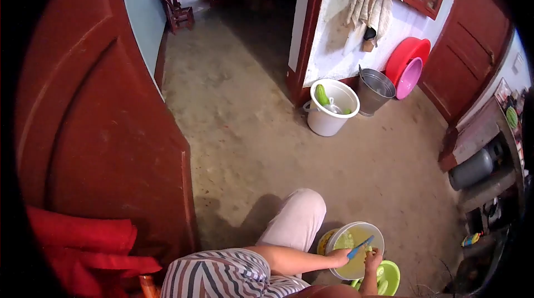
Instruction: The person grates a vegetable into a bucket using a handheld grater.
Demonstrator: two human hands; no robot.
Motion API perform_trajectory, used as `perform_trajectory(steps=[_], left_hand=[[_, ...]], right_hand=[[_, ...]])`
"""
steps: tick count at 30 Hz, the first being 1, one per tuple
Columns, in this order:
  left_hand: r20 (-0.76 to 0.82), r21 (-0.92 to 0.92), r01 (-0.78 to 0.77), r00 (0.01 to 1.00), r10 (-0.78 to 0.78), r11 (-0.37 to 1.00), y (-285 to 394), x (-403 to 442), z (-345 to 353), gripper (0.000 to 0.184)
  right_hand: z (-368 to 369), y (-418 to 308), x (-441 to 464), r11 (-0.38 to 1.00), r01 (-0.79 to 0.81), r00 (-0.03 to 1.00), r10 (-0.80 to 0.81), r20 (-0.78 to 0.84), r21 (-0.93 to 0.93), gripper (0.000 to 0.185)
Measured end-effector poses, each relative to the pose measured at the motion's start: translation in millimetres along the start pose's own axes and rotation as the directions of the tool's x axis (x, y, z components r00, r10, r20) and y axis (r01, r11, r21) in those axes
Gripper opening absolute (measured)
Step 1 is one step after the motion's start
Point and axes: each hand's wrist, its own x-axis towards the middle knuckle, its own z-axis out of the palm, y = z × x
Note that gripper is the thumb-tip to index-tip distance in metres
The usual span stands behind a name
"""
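Note:
My left hand (338, 258) is closed round the handle of a blue peeler or knife (360, 247), over a white bucket (379, 232) with yellowish liquid and green pieces inside. Close to its right, my right hand (374, 259) pinches a small pale-green piece (368, 249) near the tool's tip. Below the right hand, a bright green basin (395, 278) holds long pale-green vegetables (382, 286), partly hidden by the forearm.
A white bucket (328, 125) with green vegetables stands by the wall, beside a metal bucket (374, 91) and red (403, 50) and pink basins (409, 78). A red door (105, 148) is at left; a grey gas cylinder (473, 169) lies at right.

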Motion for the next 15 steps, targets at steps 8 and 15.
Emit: perform_trajectory(steps=[8,15], left_hand=[[-0.015,-0.095,0.143,0.989,-0.145,0.985,-7.8,18.7,0.8,0.022],[0.122,-0.057,0.101,0.988,-0.094,0.993,-26.0,28.4,14.3,0.024]], right_hand=[[-16.1,-110.1,-66.3,0.959,0.273,0.943,-0.283,0.176,0.079,0.021],[-5.5,-74.1,-39.9,0.976,0.187,0.982,-0.188,0.001,-0.107,0.018]])
